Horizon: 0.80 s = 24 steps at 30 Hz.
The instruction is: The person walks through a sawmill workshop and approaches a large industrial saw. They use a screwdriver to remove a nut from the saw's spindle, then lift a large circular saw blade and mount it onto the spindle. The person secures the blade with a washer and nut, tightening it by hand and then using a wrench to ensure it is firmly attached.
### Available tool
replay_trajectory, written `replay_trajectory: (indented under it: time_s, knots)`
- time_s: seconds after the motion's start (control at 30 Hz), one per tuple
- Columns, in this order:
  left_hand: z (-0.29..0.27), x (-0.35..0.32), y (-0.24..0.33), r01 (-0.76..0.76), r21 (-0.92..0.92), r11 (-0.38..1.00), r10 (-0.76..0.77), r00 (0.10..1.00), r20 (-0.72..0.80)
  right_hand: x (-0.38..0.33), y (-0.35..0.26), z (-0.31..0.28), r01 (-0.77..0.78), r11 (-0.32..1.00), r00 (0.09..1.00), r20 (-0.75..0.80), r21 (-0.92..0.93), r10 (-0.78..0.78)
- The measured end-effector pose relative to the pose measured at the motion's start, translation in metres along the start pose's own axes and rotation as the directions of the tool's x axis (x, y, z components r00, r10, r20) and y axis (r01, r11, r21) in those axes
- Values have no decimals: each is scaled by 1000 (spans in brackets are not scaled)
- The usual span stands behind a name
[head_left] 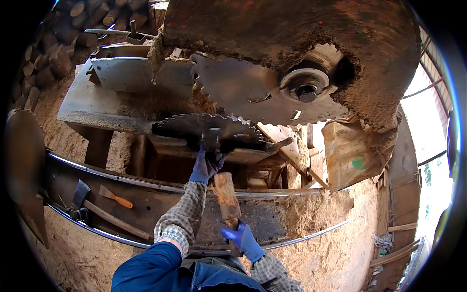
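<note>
My left hand (206, 166), in a blue glove, reaches forward to the lower circular saw blade (177, 127). Its fingers curl at a dark metal piece (210, 138) in front of that blade, whose kind I cannot make out. My right hand (244, 240), also gloved in blue, is closed around the near part of a thick wooden billet (226, 197). The billet's far end comes close to my left hand. Above both hands is a large upper saw blade (243, 85) with a bolted hub (306, 90).
A rusty, sawdust-caked guard (292, 29) covers the upper blade. On the metal-edged bench (170, 211) lie a hatchet (109, 214) and an orange-handled scraper (116, 195). Stacked logs (58, 58) stand at the far left. Sawdust (311, 253) covers the floor.
</note>
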State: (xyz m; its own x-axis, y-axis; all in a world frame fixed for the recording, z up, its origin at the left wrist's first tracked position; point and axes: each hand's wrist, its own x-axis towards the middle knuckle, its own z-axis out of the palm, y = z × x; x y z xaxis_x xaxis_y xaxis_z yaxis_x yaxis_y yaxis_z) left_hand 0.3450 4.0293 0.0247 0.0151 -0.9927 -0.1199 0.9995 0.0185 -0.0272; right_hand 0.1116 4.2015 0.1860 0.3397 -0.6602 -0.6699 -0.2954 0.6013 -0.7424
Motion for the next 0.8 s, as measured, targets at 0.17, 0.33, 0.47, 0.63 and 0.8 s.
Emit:
replay_trajectory:
  time_s: [0.17,0.33,0.47,0.63,0.8]
  knots:
    - [0,1,-7,-45,23,999,48,989,-140,-21,14,-3,30,978,985,-158,-209,-64]
    - [0,4,-11,-178,60,982,175,983,60,-12,-26,34,324,671,877,-54,-667,-477]
    - [-9,9,0,12,-2,1000,-12,1000,-26,-27,-116,113,642,425,714,295,-639,-635]
    - [-9,17,-9,53,11,999,-51,992,-119,-31,-139,130,698,-262,344,633,-667,-694]
    - [-11,12,3,-55,98,994,63,994,-84,23,-97,14,346,469,742,-69,-812,-667]
